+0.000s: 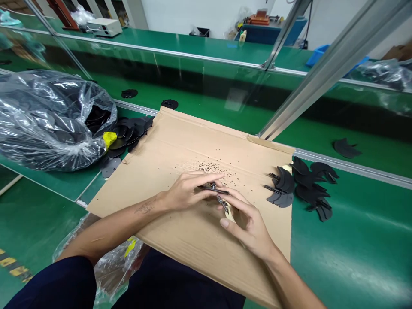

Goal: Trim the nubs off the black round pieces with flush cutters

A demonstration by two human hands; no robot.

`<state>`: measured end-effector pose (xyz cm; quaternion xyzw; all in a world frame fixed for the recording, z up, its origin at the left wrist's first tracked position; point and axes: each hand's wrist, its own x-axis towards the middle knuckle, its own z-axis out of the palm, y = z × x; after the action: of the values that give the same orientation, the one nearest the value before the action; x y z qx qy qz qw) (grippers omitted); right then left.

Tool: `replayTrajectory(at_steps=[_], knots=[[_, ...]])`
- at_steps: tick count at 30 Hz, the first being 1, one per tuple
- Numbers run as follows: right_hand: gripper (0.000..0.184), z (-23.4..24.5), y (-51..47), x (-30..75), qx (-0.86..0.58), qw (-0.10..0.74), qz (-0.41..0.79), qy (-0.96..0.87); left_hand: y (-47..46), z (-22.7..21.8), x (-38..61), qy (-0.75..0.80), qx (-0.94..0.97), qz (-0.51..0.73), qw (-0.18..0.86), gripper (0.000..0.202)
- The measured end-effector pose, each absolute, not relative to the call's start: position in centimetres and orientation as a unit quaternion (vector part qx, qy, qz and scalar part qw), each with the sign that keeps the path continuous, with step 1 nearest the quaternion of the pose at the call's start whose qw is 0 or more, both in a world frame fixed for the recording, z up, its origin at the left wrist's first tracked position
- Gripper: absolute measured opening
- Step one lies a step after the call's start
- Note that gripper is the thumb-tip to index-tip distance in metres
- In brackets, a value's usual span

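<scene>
My left hand (189, 189) pinches a thin black plastic part (214, 188) over a flat cardboard sheet (180, 146), fingers closed on it. My right hand (247, 223) grips a small cutting tool with a pale handle (227, 209), its metal tip touching the black part. Tiny black trimmings (209, 167) lie scattered on the cardboard just beyond my hands. A group of black fan-shaped parts (302, 184) lies at the cardboard's right edge and on the green table.
A clear plastic bag (48, 120) full of black parts sits at the left, with loose parts (128, 131) and a yellow tag (109, 138) beside it. A slanted metal frame post (322, 73) rises at the right. Another plastic bag (109, 262) lies on my lap.
</scene>
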<state>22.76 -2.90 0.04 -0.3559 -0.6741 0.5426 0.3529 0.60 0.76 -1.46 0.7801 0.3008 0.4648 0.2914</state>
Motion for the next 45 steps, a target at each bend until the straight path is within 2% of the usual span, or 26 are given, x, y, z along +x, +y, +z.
replayTrajectory(at_steps=[5,8,11,13,16,21,25,33,36,39,42,45], knots=[[0.042,0.5,-3.0,22.6,-0.371,0.346,0.486,-0.711,0.5,-1.0,0.7,0.366,0.688,0.454,0.433,0.034],[0.043,0.7,-3.1,22.7,-0.382,0.337,0.455,-0.730,0.6,-0.7,0.8,0.392,0.623,0.432,0.520,0.033],[0.045,0.6,-3.1,22.8,-0.378,0.337,0.435,-0.745,0.8,-0.5,0.7,0.382,0.614,0.411,0.556,0.029],[0.046,0.4,-2.9,22.7,-0.369,0.340,0.433,-0.748,0.9,-0.6,0.7,0.369,0.641,0.412,0.532,0.024],[0.043,0.0,-2.8,22.7,-0.361,0.353,0.437,-0.745,1.0,-1.0,0.6,0.337,0.706,0.443,0.437,0.021],[0.039,0.0,-2.9,22.7,-0.349,0.369,0.433,-0.745,0.8,-1.3,0.6,0.271,0.776,0.490,0.292,0.025],[0.041,0.2,-3.1,22.6,-0.346,0.358,0.441,-0.747,0.4,-0.8,0.6,0.273,0.781,0.493,0.269,0.019],[0.040,0.2,-2.8,22.6,-0.336,0.368,0.443,-0.745,0.5,-0.7,0.5,0.276,0.774,0.493,0.285,0.020],[0.041,0.1,-2.8,22.7,-0.338,0.364,0.461,-0.735,0.4,-0.6,0.6,0.310,0.743,0.490,0.334,0.019],[0.044,0.0,-3.0,23.0,-0.346,0.351,0.500,-0.712,0.4,-0.6,0.9,0.367,0.669,0.465,0.449,0.024],[0.045,0.0,-3.1,23.2,-0.335,0.344,0.547,-0.686,0.9,-0.9,1.1,0.387,0.530,0.473,0.588,0.035],[0.046,0.0,-2.9,23.3,-0.320,0.366,0.582,-0.652,1.6,-1.2,1.1,0.392,0.372,0.501,0.676,0.047]])
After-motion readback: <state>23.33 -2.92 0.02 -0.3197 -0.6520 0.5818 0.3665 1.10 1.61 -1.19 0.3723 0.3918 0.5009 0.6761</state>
